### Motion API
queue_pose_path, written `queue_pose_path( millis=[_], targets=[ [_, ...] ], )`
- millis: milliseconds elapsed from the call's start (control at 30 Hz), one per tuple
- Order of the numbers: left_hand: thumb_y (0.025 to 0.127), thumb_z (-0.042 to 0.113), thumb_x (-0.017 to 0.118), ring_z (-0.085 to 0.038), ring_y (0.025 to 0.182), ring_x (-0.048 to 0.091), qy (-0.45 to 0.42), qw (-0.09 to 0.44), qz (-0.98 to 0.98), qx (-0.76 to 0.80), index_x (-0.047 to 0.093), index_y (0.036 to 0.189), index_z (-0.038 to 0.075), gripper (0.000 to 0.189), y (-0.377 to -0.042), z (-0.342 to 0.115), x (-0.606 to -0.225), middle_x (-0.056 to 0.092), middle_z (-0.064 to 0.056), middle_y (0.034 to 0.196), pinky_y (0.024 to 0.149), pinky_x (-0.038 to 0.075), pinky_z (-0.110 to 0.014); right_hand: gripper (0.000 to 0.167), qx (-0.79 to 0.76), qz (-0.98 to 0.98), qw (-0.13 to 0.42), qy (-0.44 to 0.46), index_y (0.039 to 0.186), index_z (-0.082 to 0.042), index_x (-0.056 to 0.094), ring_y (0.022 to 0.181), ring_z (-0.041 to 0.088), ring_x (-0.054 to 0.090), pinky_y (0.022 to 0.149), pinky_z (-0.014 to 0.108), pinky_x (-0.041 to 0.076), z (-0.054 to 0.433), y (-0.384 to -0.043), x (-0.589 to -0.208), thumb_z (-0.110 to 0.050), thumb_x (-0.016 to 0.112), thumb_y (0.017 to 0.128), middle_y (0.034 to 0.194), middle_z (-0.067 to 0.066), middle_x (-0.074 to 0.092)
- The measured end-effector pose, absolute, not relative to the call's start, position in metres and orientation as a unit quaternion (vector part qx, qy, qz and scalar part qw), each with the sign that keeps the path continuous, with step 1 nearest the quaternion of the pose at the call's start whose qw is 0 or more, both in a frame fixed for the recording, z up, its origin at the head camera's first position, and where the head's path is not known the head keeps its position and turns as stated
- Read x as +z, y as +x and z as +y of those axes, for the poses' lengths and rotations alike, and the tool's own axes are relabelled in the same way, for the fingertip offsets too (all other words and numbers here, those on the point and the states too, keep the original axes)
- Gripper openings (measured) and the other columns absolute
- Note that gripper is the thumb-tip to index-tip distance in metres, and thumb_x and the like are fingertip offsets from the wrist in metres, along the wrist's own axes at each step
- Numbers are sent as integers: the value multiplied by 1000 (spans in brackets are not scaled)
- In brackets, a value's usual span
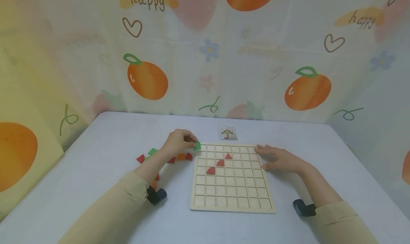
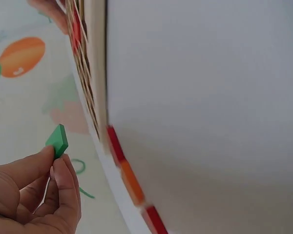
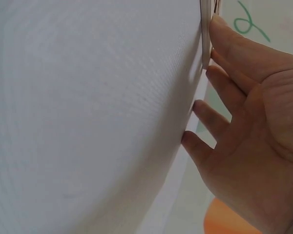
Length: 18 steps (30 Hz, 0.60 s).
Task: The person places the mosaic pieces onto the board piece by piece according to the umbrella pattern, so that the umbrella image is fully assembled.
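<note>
My left hand (image 1: 180, 143) pinches a small green tile (image 1: 197, 146) between thumb and fingers, at the far left corner of the wooden grid board (image 1: 234, 202). In the left wrist view, the green tile (image 2: 58, 140) is held up on edge by the fingertips, apart from the board. My right hand (image 1: 283, 159) rests at the board's right side near the far corner, its fingers loosely spread. Thumb and fingertips touch the board's edge (image 3: 205, 34) in the right wrist view. On the grid lie a red triangle (image 1: 228, 156) and two red quarter-round tiles (image 1: 220, 162), forming a diagonal.
Left of the board, partly behind my left arm, lie several loose tiles, among them a red one (image 1: 141, 159), a green one (image 1: 153, 151) and an orange one (image 1: 181, 157). A small pattern card (image 1: 227, 133) lies behind the board on the white table (image 1: 96, 158).
</note>
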<state>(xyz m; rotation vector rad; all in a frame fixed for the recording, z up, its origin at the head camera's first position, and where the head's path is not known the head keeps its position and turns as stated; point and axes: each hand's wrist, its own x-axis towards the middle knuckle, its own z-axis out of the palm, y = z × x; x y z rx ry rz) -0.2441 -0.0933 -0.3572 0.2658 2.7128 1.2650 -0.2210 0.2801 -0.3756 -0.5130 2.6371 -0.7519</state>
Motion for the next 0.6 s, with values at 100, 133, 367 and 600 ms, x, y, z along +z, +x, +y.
queue_pose_path(
  millis=[100,133,367,600],
  targets=[
    [88,10,71,-17,89,65,106,75,897,422,74,99,7,12,-238,-81,-352,74,-9,99,78,54,-26,72,-266,930,174,-183,148,-11,44,151,46,16,118,68,14,280,-221,-376,-36,71,87,161,12,32],
    [88,10,71,-17,89,64,113,75,896,422,74,99,8,12,-237,-77,-351,74,-8,98,79,54,-26,72,-266,930,174,-183,148,-11,44,151,46,16,118,68,14,281,-221,-376,-36,71,87,161,12,32],
    [87,11,71,-14,87,65,161,76,884,433,74,96,9,10,-235,-55,-343,73,-6,94,78,54,-25,72,-266,930,173,-184,149,-11,44,151,46,16,118,68,15,281,-221,-376,-36,71,87,161,12,32],
    [86,9,72,-14,84,65,171,91,873,447,74,95,8,9,-239,-34,-346,73,-6,93,74,52,-23,72,-261,932,174,-181,149,-12,43,151,46,16,118,68,15,278,-220,-374,-37,70,87,161,12,31]
  ],
)
